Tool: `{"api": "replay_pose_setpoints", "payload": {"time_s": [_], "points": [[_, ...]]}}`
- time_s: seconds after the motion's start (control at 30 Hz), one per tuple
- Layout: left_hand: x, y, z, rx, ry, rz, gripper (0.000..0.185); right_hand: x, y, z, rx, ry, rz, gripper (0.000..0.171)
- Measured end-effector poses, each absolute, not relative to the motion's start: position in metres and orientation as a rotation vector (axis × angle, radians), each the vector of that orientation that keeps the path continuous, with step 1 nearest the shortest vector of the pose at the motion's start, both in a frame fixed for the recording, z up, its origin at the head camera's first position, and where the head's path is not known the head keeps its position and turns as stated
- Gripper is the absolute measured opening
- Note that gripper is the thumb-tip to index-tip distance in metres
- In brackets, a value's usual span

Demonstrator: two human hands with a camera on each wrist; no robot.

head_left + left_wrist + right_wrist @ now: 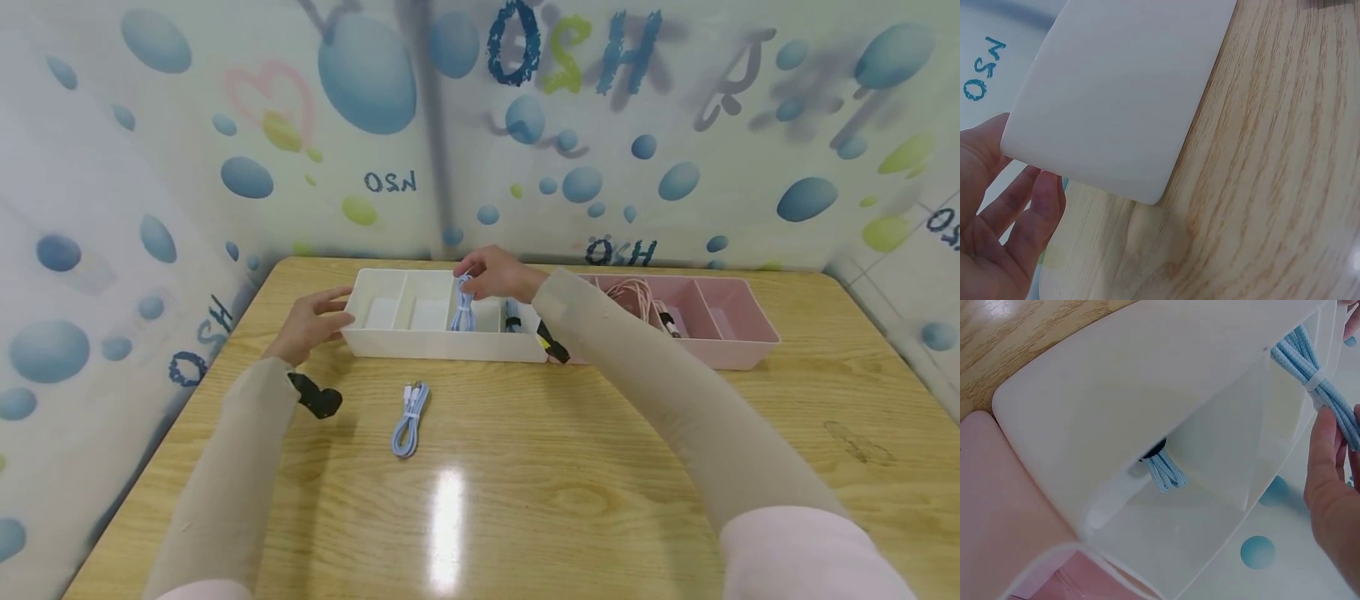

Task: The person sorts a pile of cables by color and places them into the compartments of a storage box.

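While the right hand (491, 273) pinches a blue cable (462, 310) in its fingers over the white tray (442, 343), the left hand (311, 321) steadies the tray's end, fingers straight; another cable (410, 418) waits on the tabletop (600, 467), so sorting looks partway done.

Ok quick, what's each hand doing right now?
Left hand: open, fingers resting against the white plastic organiser tray.
Right hand: pinching a coiled light-blue braided cable over the tray.
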State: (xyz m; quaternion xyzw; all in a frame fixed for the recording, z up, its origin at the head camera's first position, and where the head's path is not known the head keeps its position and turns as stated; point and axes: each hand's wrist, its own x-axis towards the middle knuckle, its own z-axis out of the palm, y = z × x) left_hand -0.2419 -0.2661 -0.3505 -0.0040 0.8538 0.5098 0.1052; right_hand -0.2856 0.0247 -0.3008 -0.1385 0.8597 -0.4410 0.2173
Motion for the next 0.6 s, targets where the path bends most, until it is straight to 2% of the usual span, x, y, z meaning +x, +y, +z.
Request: {"api": "replay_pose_setpoints", "payload": {"time_s": [0.6], "points": [[-0.244, -0.268, -0.354, -0.036, 2.509, 1.505, 0.057, -0.285, 0.026, -0.313, -0.391, 2.352, -1.214, 0.028]]}}
